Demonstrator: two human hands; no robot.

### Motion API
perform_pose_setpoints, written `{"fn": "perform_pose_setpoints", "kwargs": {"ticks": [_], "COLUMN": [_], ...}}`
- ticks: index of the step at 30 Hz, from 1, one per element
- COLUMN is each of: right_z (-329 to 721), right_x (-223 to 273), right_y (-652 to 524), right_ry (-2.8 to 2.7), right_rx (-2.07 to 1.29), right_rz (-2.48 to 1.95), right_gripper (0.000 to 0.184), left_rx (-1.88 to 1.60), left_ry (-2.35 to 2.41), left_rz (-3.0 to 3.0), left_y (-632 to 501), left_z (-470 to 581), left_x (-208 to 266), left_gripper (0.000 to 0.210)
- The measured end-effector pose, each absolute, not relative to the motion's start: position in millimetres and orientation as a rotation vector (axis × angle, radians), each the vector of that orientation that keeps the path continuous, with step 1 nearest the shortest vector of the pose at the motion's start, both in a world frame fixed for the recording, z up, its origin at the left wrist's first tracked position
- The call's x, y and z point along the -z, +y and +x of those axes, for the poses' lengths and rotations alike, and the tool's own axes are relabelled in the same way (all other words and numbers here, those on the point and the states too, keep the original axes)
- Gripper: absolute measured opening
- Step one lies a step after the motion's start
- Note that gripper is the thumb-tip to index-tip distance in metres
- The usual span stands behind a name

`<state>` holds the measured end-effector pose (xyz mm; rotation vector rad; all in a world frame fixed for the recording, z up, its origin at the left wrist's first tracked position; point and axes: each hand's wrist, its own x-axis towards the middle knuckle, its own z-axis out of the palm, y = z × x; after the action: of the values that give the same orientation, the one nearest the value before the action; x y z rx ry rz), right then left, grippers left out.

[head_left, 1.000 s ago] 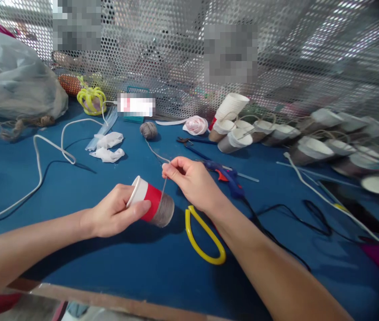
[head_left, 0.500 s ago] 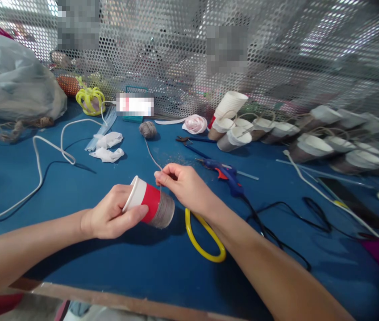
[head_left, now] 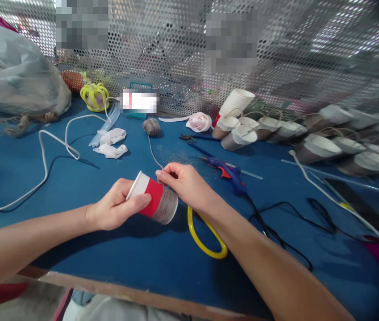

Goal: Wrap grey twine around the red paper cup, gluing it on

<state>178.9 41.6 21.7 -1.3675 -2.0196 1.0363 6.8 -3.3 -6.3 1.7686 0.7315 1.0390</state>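
My left hand (head_left: 119,205) grips a red and white paper cup (head_left: 154,196), fingers reaching toward its open end and thumb on the red band. The cup lies tilted, its base pointing right, with grey yarn wound around the base end. Between thumb and fingertips, my right hand (head_left: 181,180) pinches the grey yarn (head_left: 153,154) just above the cup. That strand leads back to a grey yarn ball (head_left: 151,127) on the table. Below my right wrist, a yellow looped handle (head_left: 207,243) is partly covered by the forearm.
A blue glue gun (head_left: 227,174) with a black cord lies right of my hand, near pliers (head_left: 199,137). Several grey-wrapped cups (head_left: 239,137) line the back right. A ribbon roll (head_left: 198,121), white scraps (head_left: 110,145) and a white cable (head_left: 43,156) lie on the blue table (head_left: 135,258).
The cup has turned slightly in my left hand, its open end now less visible. My right hand keeps its pinch on the yarn. The whole view has shifted a little.
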Motion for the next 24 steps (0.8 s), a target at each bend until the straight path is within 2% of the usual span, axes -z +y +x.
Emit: {"fn": "perform_pose_setpoints", "kwargs": {"ticks": [9, 24], "right_z": [179.0, 177.4], "right_x": [-14.7, -9.3], "right_y": [46.2, 46.6], "right_ry": [-2.006, -2.084], "right_rx": [-1.031, -0.962], "right_rz": [-1.41, -1.433], "right_gripper": [0.025, 0.03], "left_rx": [-0.953, -0.941], "left_ry": [0.816, 0.811], "left_rz": [1.047, 1.006], "left_y": [-1.6, -2.6], "left_z": [15.6, 16.8], "left_x": [1.6, -1.7], "left_gripper": [0.029, 0.026]}}
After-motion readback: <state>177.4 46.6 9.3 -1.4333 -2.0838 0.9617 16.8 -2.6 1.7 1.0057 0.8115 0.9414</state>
